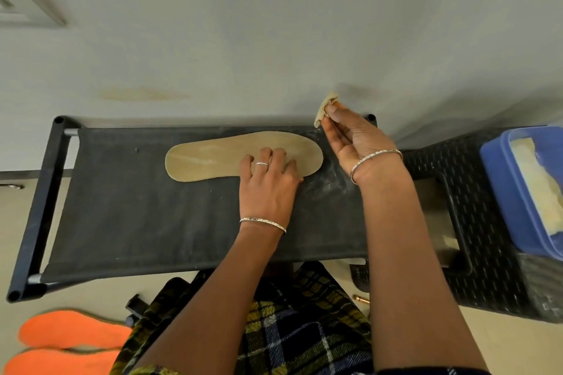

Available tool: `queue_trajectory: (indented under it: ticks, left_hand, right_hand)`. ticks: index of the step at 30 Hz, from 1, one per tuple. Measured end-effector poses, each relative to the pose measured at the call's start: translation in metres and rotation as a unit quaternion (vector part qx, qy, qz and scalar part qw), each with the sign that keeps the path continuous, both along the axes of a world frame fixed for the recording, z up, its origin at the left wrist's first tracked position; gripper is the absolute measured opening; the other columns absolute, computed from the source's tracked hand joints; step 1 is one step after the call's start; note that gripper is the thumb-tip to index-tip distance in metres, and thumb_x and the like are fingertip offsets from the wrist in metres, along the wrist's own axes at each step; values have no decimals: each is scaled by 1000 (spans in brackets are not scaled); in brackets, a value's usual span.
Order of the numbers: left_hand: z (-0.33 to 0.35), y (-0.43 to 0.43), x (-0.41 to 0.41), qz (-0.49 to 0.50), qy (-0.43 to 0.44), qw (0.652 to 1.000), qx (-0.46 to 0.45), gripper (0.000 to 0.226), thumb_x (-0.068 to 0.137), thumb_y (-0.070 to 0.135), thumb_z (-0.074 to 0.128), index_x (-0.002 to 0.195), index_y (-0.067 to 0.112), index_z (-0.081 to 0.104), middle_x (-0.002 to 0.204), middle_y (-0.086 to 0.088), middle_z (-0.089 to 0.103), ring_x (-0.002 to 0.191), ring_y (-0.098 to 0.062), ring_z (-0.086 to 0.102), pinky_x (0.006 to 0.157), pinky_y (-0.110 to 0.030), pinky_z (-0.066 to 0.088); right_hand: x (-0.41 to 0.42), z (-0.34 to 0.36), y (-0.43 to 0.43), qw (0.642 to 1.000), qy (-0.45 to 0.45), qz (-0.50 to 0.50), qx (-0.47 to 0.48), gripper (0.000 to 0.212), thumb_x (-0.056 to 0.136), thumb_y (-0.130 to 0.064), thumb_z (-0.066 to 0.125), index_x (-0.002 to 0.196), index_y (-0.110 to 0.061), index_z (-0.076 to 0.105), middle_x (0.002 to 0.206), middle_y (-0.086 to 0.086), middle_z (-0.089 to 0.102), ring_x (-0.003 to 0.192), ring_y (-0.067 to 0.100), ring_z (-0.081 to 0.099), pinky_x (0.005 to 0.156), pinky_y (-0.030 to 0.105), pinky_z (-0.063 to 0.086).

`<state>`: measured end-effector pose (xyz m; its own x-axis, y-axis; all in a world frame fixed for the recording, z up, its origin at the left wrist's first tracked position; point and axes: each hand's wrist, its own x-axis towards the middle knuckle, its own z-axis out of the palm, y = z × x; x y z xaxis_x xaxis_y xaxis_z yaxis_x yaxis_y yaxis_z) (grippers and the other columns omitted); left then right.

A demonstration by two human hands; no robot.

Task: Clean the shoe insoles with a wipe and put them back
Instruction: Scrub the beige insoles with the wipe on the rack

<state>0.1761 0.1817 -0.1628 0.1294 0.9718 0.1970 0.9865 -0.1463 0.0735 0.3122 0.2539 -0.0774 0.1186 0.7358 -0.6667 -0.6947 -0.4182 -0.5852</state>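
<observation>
1. Tan, flat, foot-shaped insole (243,155) lies on the black fabric tabletop (152,222), long axis running left to right, rounded ends at each side.
2. My left hand (269,179) rests flat, fingers spread, pinning the insole's right half.
3. My right hand (353,143) pinches a crumpled beige wipe (326,109), raised just beyond the insole's right end.
4. The right hand is nearer that end; I judge the next stroke runs leftward along the long axis.
</observation>
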Motion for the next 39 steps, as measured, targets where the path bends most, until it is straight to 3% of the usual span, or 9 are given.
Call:
queue_trajectory:
  ticks: [4,7,15,20,26,28,31,34,39]
  left_hand:
    - [-4,-9,3,-14,-8,997,73,15,95,28,63,100,16,72,106,-3,65,104,-27,58,92,-47,43]
    - [9,-25,5,-14,-50,995,87,12,90,18,69,102,19,72,105,-2,65,103,-26,56,90,-44,42]
    - [92,-71,-10,-45,-196,979,18,14,85,16,75,95,26,74,87,-1,49,71,-20,49,58,-33,40]
    - [138,-111,-44,-37,-328,943,-47,18,98,23,58,106,27,74,94,13,63,77,-1,56,64,-20,48]
    - [191,-134,-79,-35,-445,884,-137,29,82,39,53,90,29,79,85,19,74,72,-1,68,66,-17,52]
    - [205,-135,-92,-54,-444,881,-157,34,82,46,50,86,30,80,78,16,74,62,-5,65,60,-22,50]
    - [213,-125,-111,-32,-389,901,-191,30,85,55,62,86,31,79,81,13,75,74,-4,68,71,-29,56]
    - [199,-108,-125,6,-337,915,-219,3,84,35,76,86,35,77,89,15,74,85,-2,65,82,-25,53]
    - [148,-76,-138,101,-355,902,-225,25,87,13,70,84,37,75,98,13,73,99,-11,63,86,-25,46]
  right_hand:
    - [7,5,-3,1000,7,-7,-1,21,79,7,73,98,0,69,89,10,75,78,16,74,71,25,60]
    - [10,16,-8,1000,15,-23,3,18,79,7,73,96,0,70,89,10,75,78,17,74,69,25,60]
    - [13,51,-63,1000,9,-28,-5,17,83,1,71,99,-5,70,93,9,75,83,15,73,73,23,60]
    - [15,81,-109,1000,-18,-21,-15,27,81,-5,75,107,-9,70,95,9,76,86,17,74,73,27,60]
    - [-7,105,-164,998,-11,-41,35,27,86,5,67,112,-4,69,109,16,72,100,28,71,80,36,61]
    - [-17,110,-173,997,-14,-54,60,26,86,6,66,110,-3,69,108,16,72,99,28,71,81,37,61]
    - [-30,110,-176,993,-32,-77,84,25,85,6,67,109,-1,69,107,16,73,98,28,72,84,39,60]
    - [-43,98,-176,990,-58,-101,73,20,83,7,70,100,-2,72,103,16,74,95,28,72,80,36,60]
    - [-51,54,-167,984,-128,-128,3,20,82,11,70,100,4,72,96,17,73,92,32,72,72,33,61]
